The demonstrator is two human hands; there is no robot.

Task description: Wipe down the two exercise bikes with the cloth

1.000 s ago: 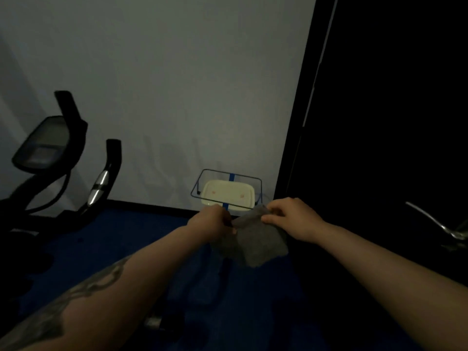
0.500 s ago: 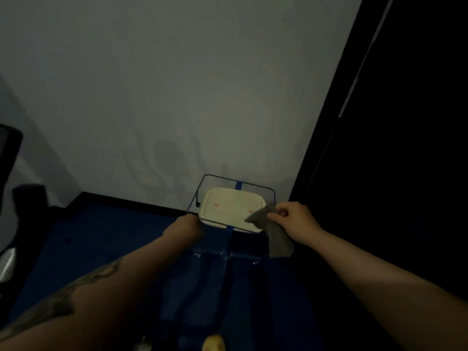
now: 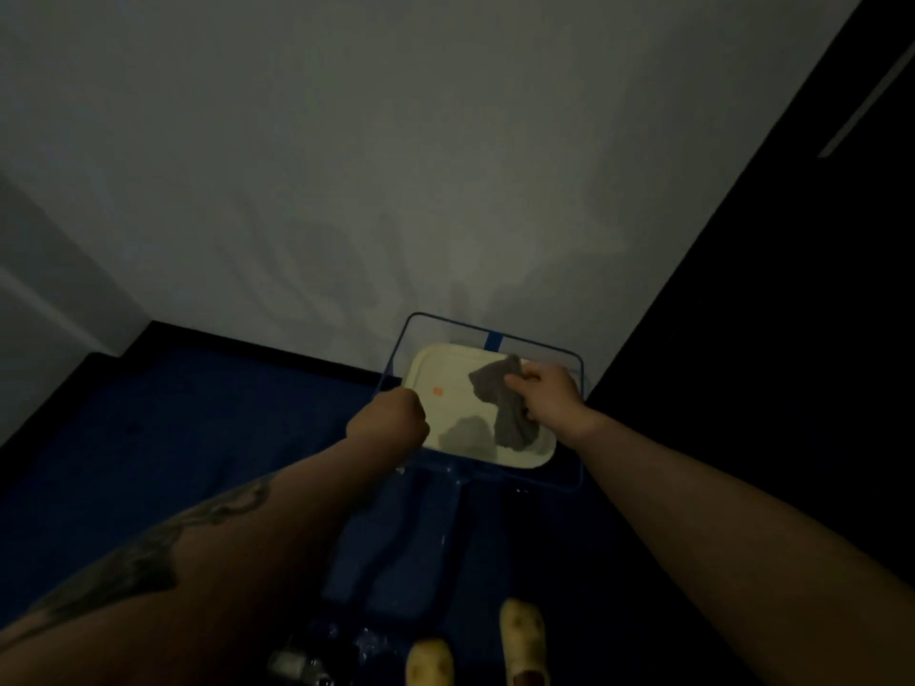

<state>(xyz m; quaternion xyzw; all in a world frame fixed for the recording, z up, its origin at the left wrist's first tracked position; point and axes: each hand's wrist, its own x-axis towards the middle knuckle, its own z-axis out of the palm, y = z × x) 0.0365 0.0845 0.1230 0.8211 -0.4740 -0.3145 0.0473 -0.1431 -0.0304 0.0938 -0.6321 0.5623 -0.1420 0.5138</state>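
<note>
A pale wall (image 3: pixel 396 165) fills most of your view above a dark blue floor (image 3: pixel 198 428). Against the wall stands a blue wire rack (image 3: pixel 580 438) holding a cream tray (image 3: pixel 445 368). Your left hand (image 3: pixel 391 420) is at the tray's near-left edge, fingers curled; you cannot tell what they hold. Your right hand (image 3: pixel 547 393) pinches the grey cloth (image 3: pixel 505 408), which hangs over the tray's right side. Two light shoes (image 3: pixel 522 636) show at the bottom
</note>
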